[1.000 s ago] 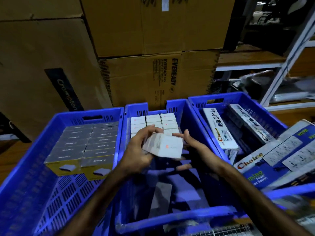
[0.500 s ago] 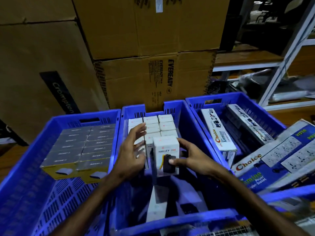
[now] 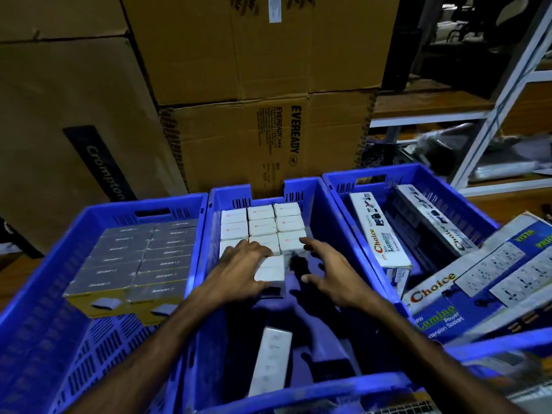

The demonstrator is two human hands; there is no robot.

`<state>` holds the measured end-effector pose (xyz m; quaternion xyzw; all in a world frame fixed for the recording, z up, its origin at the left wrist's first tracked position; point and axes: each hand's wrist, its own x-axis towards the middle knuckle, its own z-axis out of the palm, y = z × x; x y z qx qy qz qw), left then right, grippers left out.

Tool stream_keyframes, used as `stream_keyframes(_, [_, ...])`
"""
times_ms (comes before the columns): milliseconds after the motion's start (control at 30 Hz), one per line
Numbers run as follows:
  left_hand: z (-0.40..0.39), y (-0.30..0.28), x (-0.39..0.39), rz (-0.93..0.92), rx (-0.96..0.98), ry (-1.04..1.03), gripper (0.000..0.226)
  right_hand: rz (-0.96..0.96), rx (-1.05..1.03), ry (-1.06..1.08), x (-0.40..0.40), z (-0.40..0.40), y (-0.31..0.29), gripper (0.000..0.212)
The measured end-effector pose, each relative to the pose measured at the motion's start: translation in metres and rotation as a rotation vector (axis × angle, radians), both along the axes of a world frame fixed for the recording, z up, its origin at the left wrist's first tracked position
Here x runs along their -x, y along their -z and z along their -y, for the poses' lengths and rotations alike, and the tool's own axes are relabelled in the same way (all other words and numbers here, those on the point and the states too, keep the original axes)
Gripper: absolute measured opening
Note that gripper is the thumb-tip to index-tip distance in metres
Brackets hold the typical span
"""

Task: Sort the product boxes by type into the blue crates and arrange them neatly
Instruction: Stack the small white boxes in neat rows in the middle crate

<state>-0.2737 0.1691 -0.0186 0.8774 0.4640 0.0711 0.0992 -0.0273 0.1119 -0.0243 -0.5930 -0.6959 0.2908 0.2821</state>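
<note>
The middle blue crate (image 3: 325, 222) holds rows of small white boxes (image 3: 261, 222) packed at its far end. My left hand (image 3: 236, 273) lies on the nearest row and pinches one white box (image 3: 270, 270) between thumb and fingers, set against the front of that row. My right hand (image 3: 331, 273) hovers just to the right of it with fingers spread and holds nothing; its index fingertip is by the right-hand white box of the row. The left blue crate (image 3: 98, 210) holds neat rows of grey-topped yellow boxes (image 3: 140, 258).
The right blue crate (image 3: 418, 174) holds long white "Choice" boxes (image 3: 378, 231). Large blue "Choice Lumino" extension-socket boxes (image 3: 478, 291) lean over its near right side. A long white box (image 3: 270, 360) lies in the middle crate's near part. Big cardboard cartons (image 3: 254, 138) stand behind; a metal rack (image 3: 504, 100) is at right.
The white box that both hands held upright now sits down against the front of the row. My right hand has let go and spread open; my left hand has moved onto the box.
</note>
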Motion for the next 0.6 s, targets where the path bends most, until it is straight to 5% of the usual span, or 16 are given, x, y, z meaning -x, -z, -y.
stream_keyframes(333, [-0.023, 0.007, -0.019, -0.265, -0.149, -0.024, 0.04, 0.097, -0.119, -0.016, -0.015, 0.013, -0.003, 0.045])
stream_keyframes(600, [-0.015, 0.009, -0.026, -0.345, -0.169, -0.059, 0.045, 0.18, -0.244, -0.086, -0.027, 0.023, -0.016, 0.029])
